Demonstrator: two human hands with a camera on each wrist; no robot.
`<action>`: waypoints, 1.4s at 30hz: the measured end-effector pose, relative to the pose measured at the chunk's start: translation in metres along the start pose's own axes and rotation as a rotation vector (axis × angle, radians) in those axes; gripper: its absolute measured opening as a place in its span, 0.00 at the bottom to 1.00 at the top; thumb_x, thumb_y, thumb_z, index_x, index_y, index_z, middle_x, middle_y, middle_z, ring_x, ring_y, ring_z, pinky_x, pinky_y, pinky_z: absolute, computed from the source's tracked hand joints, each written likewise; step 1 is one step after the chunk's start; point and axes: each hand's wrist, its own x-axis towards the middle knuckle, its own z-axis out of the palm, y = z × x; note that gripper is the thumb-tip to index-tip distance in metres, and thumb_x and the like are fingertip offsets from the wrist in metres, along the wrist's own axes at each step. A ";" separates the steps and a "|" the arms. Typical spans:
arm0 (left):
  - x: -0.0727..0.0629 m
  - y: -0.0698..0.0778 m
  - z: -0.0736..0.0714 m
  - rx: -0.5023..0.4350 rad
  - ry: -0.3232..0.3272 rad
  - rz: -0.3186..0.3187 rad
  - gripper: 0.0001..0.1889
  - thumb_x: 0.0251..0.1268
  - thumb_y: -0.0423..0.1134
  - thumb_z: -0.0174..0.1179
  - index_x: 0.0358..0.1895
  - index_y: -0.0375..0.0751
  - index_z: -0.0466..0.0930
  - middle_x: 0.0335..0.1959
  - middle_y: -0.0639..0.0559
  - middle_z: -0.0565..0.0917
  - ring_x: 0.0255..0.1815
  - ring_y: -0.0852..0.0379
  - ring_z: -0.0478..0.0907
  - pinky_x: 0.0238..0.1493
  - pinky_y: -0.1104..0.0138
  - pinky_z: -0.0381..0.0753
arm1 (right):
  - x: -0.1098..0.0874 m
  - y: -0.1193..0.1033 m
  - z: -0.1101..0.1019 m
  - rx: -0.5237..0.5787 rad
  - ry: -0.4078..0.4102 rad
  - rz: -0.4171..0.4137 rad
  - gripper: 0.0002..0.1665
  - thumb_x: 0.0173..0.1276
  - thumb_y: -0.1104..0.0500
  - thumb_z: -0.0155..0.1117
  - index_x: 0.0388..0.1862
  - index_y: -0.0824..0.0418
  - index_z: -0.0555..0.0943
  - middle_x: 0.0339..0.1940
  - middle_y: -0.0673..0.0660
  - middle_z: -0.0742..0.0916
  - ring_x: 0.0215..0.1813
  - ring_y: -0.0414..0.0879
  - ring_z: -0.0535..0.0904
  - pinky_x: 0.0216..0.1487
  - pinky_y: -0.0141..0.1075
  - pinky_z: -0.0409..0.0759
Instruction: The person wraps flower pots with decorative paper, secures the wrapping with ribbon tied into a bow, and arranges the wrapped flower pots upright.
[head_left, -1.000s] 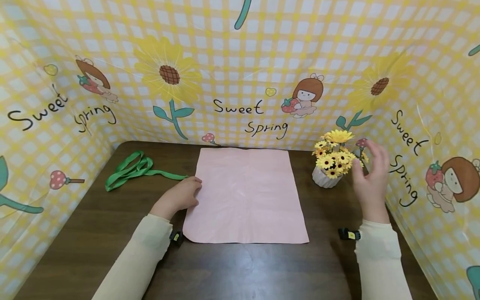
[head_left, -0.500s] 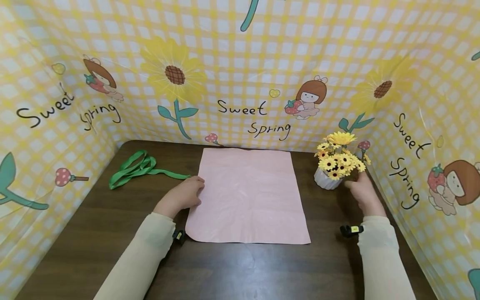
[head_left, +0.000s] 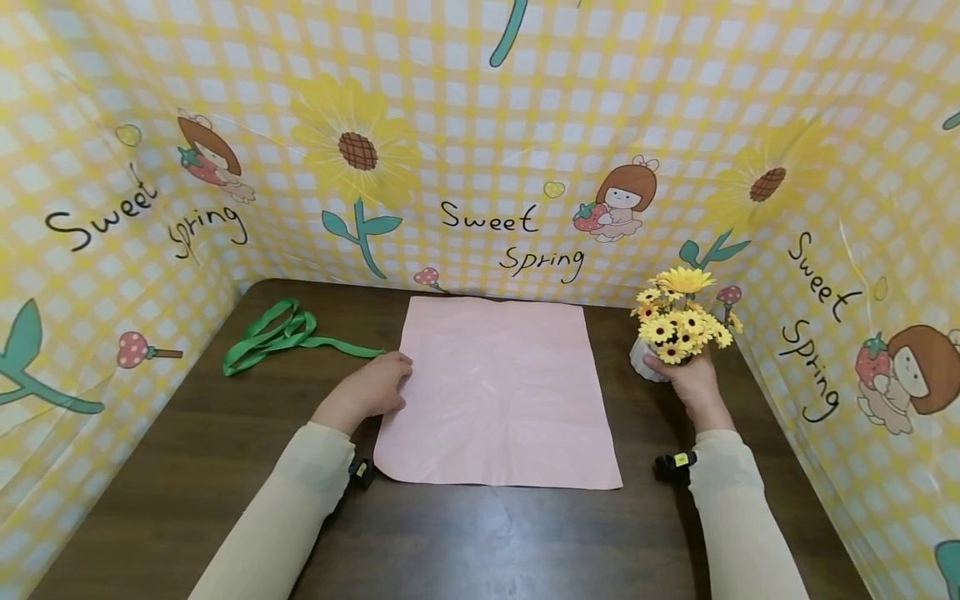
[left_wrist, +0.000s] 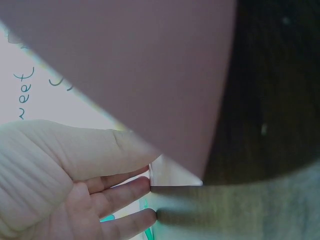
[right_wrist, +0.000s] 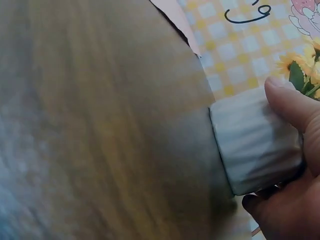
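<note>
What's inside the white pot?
Yellow flowers rise from the white pot, gripped by the right hand. Its interior can't be seen: the flowers and pot wall cover it.

The head view is bright, with soft glare on the near table (head_left: 487,537); the left wrist view pits dim, blurred pink sheet (left_wrist: 160,75) against overexposed backdrop (left_wrist: 50,100).

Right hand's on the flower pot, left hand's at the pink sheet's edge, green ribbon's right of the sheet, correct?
No: the green ribbon lies left of the pink sheet, as the head view shows. The rest stands: right hand on the flower pot, left hand at the sheet's edge.
</note>
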 end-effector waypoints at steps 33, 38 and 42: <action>0.001 -0.004 0.003 -0.003 -0.008 -0.007 0.27 0.64 0.33 0.69 0.65 0.27 0.76 0.72 0.33 0.71 0.73 0.35 0.67 0.72 0.46 0.68 | -0.010 -0.091 0.087 0.023 0.042 -0.110 0.61 0.50 0.46 0.86 0.79 0.52 0.62 0.74 0.55 0.74 0.75 0.50 0.68 0.75 0.50 0.66; 0.001 -0.004 0.002 -0.001 0.000 0.009 0.27 0.63 0.32 0.69 0.65 0.27 0.77 0.71 0.33 0.72 0.73 0.35 0.67 0.72 0.46 0.68 | -0.019 -0.103 0.117 -0.034 -0.024 -0.148 0.63 0.50 0.41 0.85 0.80 0.50 0.60 0.74 0.55 0.74 0.76 0.52 0.68 0.75 0.54 0.66; 0.001 -0.003 0.002 -0.004 0.005 0.015 0.27 0.63 0.32 0.70 0.64 0.27 0.77 0.70 0.32 0.72 0.73 0.34 0.68 0.72 0.46 0.68 | -0.024 -0.106 0.136 -0.063 -0.064 -0.157 0.65 0.50 0.39 0.84 0.81 0.50 0.58 0.75 0.56 0.73 0.76 0.53 0.67 0.75 0.54 0.65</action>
